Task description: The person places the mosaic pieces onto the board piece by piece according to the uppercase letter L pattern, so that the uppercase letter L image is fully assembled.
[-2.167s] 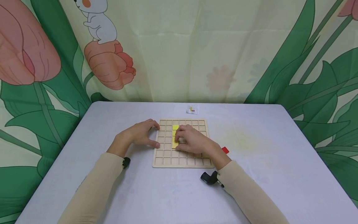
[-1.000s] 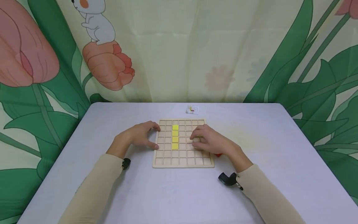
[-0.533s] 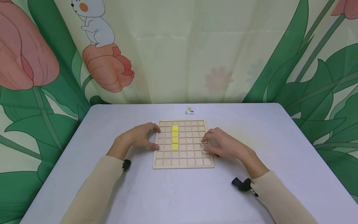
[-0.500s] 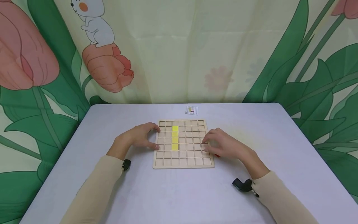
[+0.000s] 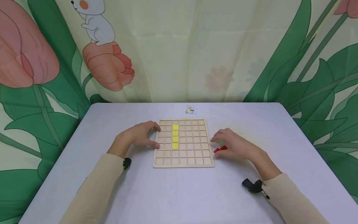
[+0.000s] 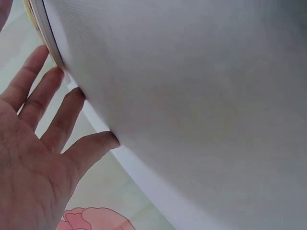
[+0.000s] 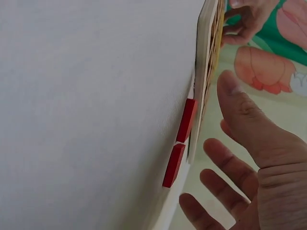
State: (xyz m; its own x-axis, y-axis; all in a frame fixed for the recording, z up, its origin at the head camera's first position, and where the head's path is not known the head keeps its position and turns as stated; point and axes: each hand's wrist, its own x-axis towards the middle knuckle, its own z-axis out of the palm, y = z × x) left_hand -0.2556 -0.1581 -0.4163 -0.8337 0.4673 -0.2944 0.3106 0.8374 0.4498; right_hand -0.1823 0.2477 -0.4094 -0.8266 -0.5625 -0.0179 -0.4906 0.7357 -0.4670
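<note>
A wooden grid board (image 5: 193, 158) lies on the table, with a column of yellow square tiles (image 5: 175, 133) in its third column from the left. My left hand (image 5: 141, 134) rests at the board's left edge, thumb and fingers spread apart. Off the right edge, my right hand (image 5: 236, 144) hovers with relaxed fingers around two red tiles (image 5: 220, 149). In the right wrist view the red tiles (image 7: 180, 143) lie on the table beside the board, and a gap shows between them and the right hand (image 7: 249, 158). Nothing is between that hand's fingers.
A small printed card (image 5: 192, 109) with a coloured grid pattern lies behind the board. The white table (image 5: 167, 193) meets a curtain (image 5: 179, 62) printed with flowers and leaves at its far edge. Black wrist cameras (image 5: 252, 185) sit at both cuffs.
My right hand has let go at the yellow column and moved right, off the board to the red tiles, now both visible. My left hand has stayed at the left edge.
</note>
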